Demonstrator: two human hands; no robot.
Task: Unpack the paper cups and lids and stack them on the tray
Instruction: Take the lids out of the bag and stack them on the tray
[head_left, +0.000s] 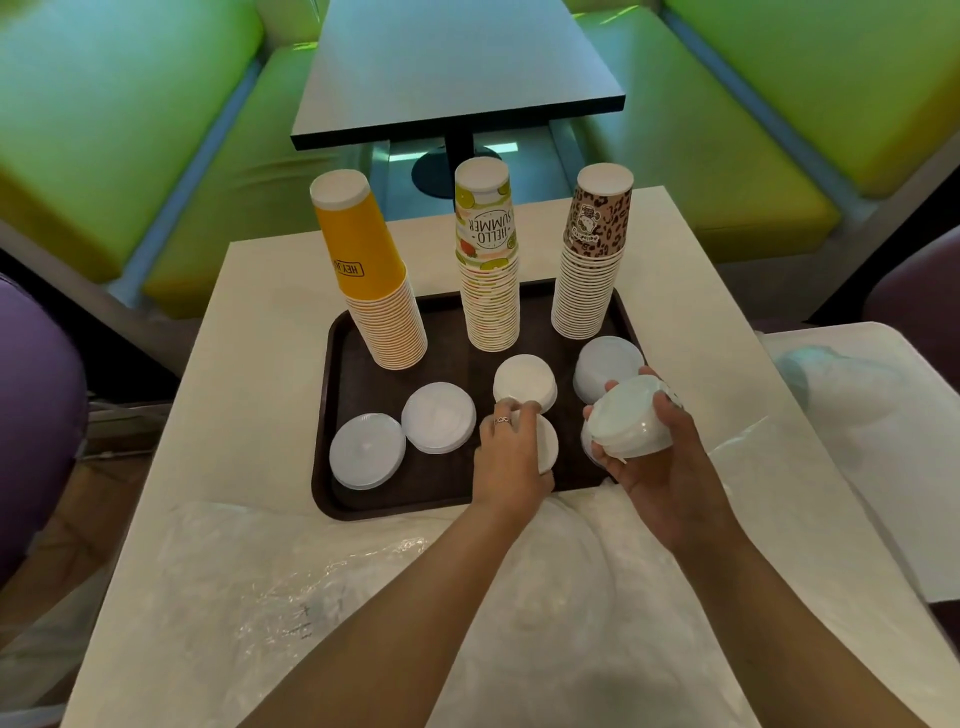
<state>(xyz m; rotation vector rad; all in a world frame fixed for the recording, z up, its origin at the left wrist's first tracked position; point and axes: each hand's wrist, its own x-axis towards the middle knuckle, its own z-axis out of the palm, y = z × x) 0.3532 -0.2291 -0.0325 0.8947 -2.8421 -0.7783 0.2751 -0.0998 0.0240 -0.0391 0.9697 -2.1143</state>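
Dark tray set on a pale table, long side toward the near edge. Along the tray's far edge, left to right: yellow cup stack at the far left corner, leaning; "HELLO SUMMER" cup stack at mid-edge; leopard-print cup stack at the far right corner. All upside down.

Near left corner: a clear lid stack, touching a second lid stack just to its right. Toward the middle: a white lid stack.

Left hand palm down over another white lid stack near the tray's near edge, fingers curled over its top; true grip or mere rest, cannot tell.

By the right edge: a clear lid stack standing on the tray. Right hand gripping a tilted stack of clear lids, raised over the near right corner.

Crumpled plastic wrap covering the table's near edge.
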